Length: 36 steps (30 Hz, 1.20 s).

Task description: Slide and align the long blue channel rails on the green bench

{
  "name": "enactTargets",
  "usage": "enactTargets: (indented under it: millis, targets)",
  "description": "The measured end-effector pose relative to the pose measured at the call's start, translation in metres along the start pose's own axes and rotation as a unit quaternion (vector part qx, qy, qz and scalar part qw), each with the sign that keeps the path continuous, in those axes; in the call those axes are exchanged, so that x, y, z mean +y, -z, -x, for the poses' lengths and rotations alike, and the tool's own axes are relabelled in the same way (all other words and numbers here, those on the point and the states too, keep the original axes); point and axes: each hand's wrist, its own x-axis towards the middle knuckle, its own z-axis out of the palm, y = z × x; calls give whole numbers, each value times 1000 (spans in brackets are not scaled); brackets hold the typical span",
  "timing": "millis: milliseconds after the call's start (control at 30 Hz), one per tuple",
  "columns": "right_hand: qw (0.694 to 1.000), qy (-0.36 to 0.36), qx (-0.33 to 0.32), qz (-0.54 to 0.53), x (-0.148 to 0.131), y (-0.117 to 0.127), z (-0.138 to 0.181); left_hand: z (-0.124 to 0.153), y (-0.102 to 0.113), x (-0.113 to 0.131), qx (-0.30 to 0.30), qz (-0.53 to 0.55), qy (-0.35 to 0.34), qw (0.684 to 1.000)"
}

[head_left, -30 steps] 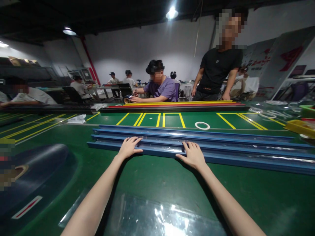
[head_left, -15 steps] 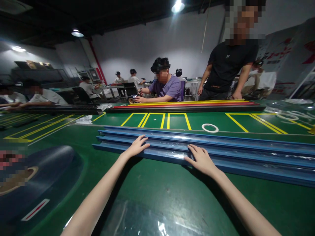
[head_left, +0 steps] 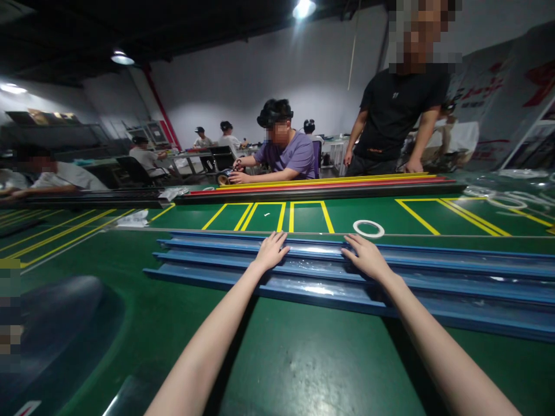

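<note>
Here, both hands lie flat on a bundle of long blue profiles (head_left: 347, 271) that runs along the near part of the green table (head_left: 303, 358), its left end well short of the table's left edge and its right end leaving the picture. The left hand (head_left: 271, 251) rests palm down on the far rails, fingers spread and reaching over the back edge; nothing is clamped. The right hand (head_left: 367, 257) sits just beside it, well apart from the left, also palm down with fingers splayed. Pressing from above in two places would keep the loose rails from sliding or splaying; that is my reading. A clear film (head_left: 316, 267) shines over the rails between the hands.

Beyond, toward the far edge, a white tape ring (head_left: 368, 228) lies among yellow floor-style markings (head_left: 281, 214). Red, yellow and black profiles (head_left: 321, 186) are stacked along the far edge, where a seated person in purple (head_left: 288, 156) and a standing person in black (head_left: 399, 115) work.
</note>
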Motion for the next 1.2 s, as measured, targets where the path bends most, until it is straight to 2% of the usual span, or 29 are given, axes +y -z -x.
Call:
enactTargets:
  millis: [133,333,533,667,867,1067,1200]
  targets:
    - [998,-2,-58,17,2,-2,-7,-5,-4,-1,-40,-7,-2,999]
    - [992,33,-120,33,-5,3,-23,-9,6,2,-76,-9,-7,997]
    - [990,19,-136,35,-5,-1,-35,-13,8,3,-89,-15,-6,996]
    - [992,41,-118,35,-1,-3,-42,-22,8,4,-80,-29,1,996]
    - [988,72,-131,31,9,-9,-49,-34,10,0,-81,-65,-42,994]
    - [994,82,-77,16,11,-12,-43,-33,6,-3,-55,-77,-53,994]
    - [993,101,22,56,9,-11,-37,-24,0,-3,47,-119,-67,989]
